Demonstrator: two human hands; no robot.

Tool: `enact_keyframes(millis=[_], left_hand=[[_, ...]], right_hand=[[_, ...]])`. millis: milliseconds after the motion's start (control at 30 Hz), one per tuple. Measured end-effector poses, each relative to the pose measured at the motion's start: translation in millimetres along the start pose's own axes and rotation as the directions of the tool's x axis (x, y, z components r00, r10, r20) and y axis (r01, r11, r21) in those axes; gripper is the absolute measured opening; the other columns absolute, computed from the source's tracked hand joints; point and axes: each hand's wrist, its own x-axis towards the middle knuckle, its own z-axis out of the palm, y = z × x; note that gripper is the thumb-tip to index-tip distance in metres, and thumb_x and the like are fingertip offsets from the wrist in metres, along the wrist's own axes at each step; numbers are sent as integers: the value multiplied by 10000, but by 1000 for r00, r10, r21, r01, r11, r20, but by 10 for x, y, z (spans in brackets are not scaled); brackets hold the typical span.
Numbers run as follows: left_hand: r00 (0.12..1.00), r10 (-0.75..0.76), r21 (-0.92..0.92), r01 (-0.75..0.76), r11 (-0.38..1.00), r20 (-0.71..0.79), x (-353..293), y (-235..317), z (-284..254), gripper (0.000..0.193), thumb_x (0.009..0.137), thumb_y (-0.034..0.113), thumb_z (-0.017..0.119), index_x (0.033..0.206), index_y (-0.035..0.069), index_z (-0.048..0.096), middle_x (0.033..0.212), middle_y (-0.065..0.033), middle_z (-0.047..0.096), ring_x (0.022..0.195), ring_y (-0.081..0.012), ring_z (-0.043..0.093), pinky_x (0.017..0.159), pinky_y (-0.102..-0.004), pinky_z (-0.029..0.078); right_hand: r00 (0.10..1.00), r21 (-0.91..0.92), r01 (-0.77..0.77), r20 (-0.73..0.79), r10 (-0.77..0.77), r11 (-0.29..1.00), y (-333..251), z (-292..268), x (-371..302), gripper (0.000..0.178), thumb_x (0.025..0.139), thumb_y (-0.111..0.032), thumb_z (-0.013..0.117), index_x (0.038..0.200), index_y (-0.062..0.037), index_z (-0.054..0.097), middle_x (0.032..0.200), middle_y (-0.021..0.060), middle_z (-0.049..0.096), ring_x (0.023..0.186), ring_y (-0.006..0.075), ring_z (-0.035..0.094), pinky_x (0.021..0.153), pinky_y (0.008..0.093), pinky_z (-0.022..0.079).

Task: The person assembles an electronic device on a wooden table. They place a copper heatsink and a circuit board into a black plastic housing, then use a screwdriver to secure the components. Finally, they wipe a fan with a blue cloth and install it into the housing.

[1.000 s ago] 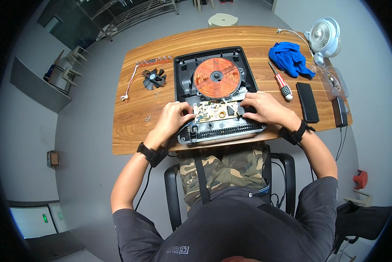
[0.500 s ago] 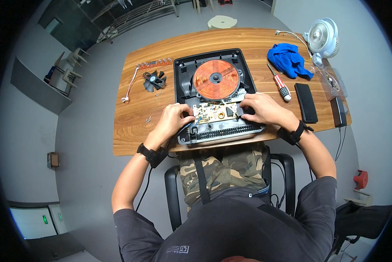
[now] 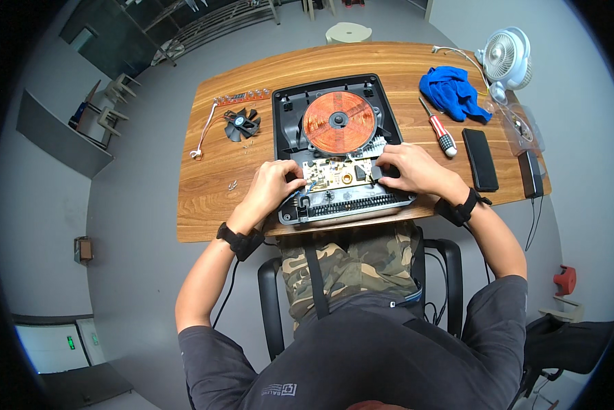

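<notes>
An opened induction cooker base [image 3: 286,92], a black plastic shell, lies in front of me. The round copper coil [image 3: 327,130] fills its far half. A cream circuit board [image 3: 329,179] with several components sits in the near half, at the shell's near section. My left hand [image 3: 274,183] pinches the board's left end between thumb and fingers. My right hand [image 3: 411,169] is closed on the board's right end, beside the dark heat sink and a white part [image 3: 374,149]. Fingertips partly hide both ends of the board.
Left on the wooden table [image 3: 208,184] are a black fan [image 3: 242,126], a narrow orange board [image 3: 242,96] with a cable, and loose screws [image 3: 232,185]. On the right lie a screwdriver [image 3: 442,133], blue cloth [image 3: 452,92], black phone [image 3: 481,160] and small white fan [image 3: 505,60].
Almost nothing differs. Both hands keep their hold on the circuit board, and the view has shifted very slightly.
</notes>
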Motion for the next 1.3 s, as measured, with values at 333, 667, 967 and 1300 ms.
enact_keyframes(millis=[333,667,967,1300], left_hand=[[1000,-2,-6,2,1000,-2,-5,20,-8,180,804,98,825,897,-8,713,838,-137,717,687,-247,668,657,-361,537],[1000,13,2,-13,1000,1,-6,40,-25,199,795,110,836,907,1,712,856,-119,723,681,-240,653,651,-358,537],[1000,-6,20,5,1000,24,-7,81,-53,214,794,120,841,922,4,715,867,-119,720,686,-230,645,651,-356,533],[999,-1,-8,1,1000,52,-22,50,-70,207,795,86,832,960,8,735,824,-116,697,651,-201,620,622,-342,518]], right_hand=[[1000,-11,19,-22,-19,1000,17,18,4,279,825,-247,771,1001,-38,712,941,121,677,915,336,673,811,438,536],[1000,3,20,-19,-20,1000,20,17,3,282,827,-254,774,995,-36,710,935,122,676,907,335,672,803,436,535],[1000,5,20,-17,-20,1000,33,25,5,280,826,-248,782,989,-33,707,931,122,678,899,336,671,800,435,537],[998,3,47,-37,-47,999,63,45,-17,280,814,-233,784,988,-27,707,908,123,667,875,329,668,781,433,539]])
